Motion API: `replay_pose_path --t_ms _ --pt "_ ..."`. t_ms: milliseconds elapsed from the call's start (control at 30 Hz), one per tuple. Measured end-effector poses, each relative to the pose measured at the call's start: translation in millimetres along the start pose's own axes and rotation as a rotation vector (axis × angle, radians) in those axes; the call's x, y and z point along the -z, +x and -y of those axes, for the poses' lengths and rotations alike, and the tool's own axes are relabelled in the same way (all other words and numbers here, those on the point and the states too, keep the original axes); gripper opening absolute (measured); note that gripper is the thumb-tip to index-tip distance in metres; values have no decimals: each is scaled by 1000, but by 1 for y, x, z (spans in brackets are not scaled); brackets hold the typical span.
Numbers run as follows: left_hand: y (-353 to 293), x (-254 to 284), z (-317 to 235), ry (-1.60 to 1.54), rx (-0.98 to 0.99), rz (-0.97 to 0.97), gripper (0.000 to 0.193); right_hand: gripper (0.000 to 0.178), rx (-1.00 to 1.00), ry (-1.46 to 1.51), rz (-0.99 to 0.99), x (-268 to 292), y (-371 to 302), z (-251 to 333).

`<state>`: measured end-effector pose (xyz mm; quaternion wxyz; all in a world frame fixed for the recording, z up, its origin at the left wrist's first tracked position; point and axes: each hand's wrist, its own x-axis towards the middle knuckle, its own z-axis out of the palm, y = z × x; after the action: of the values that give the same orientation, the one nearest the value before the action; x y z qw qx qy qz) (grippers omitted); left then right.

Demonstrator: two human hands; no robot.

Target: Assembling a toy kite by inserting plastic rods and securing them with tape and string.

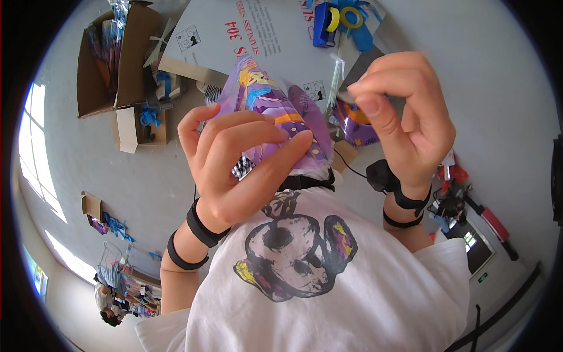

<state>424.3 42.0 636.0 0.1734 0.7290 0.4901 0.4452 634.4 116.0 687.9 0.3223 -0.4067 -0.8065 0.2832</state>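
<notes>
Purple printed sheet (pixel 272 102) held before the wearer's waist; seen from where I stand, largest to smallest: pale board (pixel 205 64) with red lettering, beyond the sheet; open cardboard box (pixel 139 53), left of the board; then the sheet itself, tapering, its narrow end pointing away from the body; glossy purple packet (pixel 359 130) to its right; blue tape dispenser (pixel 321 26) on the board; last, a clear sliver (pixel 346 95), possibly tape, too blurred to be sure.

Handling, my judgement: light, even pressure from the left thumb should hold the layers flat without creasing; the sliver is best pinched at its very end, leaving most of it free of skin; aligning it before contact would spare a wrinkle.

Fingers: left hand (pixel 234 146) closed on the near part of the sheet, thumb across the printed face, fingers curled over its left side; right hand (pixel 413 111) pinches the sliver between thumb and index, raised to the right, apart from the sheet.
</notes>
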Motion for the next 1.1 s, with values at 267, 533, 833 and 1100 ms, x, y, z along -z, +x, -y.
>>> replay_pose_path --t_ms 267,533,833,1100 --pt "-5 5 5 -59 -97 27 31 13 167 22 215 3 -3 9" --pt "-5 3 5 -93 -60 35 38 13 184 -37 218 7 -6 16" --pt "-5 -2 4 -29 -95 7 34 15 197 -100 283 12 -8 25" --pt "-4 0 6 -157 -65 53 31 17 174 -96 335 9 -8 31"
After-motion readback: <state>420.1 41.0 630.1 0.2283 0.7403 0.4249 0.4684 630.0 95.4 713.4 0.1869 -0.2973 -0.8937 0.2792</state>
